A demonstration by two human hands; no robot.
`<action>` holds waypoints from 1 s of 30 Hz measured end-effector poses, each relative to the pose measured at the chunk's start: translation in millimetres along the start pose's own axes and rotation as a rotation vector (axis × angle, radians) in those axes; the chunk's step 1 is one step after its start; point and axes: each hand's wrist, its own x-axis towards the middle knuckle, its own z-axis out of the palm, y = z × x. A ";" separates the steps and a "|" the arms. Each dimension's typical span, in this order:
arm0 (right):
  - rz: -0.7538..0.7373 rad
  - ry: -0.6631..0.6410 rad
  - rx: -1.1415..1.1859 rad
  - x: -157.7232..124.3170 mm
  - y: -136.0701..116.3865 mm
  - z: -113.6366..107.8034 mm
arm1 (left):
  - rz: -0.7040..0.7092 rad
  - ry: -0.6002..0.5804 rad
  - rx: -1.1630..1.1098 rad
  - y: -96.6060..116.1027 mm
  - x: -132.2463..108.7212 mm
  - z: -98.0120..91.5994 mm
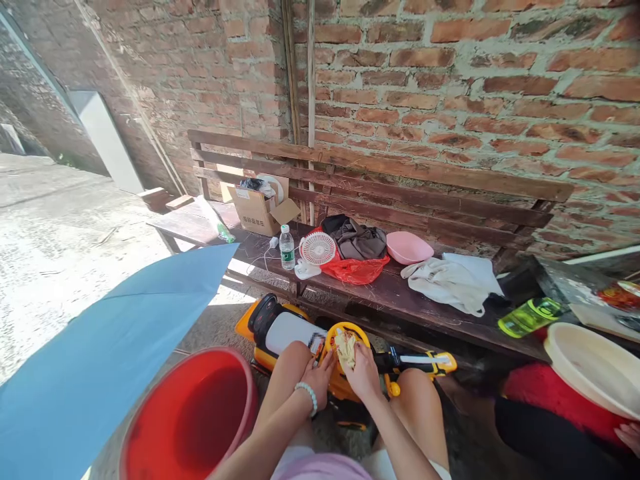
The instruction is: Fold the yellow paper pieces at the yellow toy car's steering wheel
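Box (253, 212), near the back edge of the tabletop (383, 293), toward its left end: one line of dark Chinese characters on the front, the last two appearing to read "勿压"; the others uncertain. Small pale sticker on same box: unreadable. Clear bottle (287, 248), toward the tabletop's front edge: green label, wording too small to read. Green container (530, 317), tabletop's right end: dark markings, illegible. Yellow machine (249, 327): label on white panel, blurred, illegible.

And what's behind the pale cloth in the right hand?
The yellow steering wheel: its rim shows above and beside the cloth. The cloth and right hand hide much of the wheel's middle, so I can't tell what's there.
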 end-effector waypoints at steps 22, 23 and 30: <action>0.141 -0.062 -0.214 7.6 35.3 -8.6 | -0.131 -0.062 0.045 -6.9 12.1 16.6; 0.159 -0.033 -0.205 20.6 33.0 -11.6 | -0.130 -0.061 0.050 -7.3 12.4 17.1; 0.053 -0.104 -0.198 82.0 -10.1 -8.3 | -0.092 -0.083 0.038 -5.1 10.9 9.9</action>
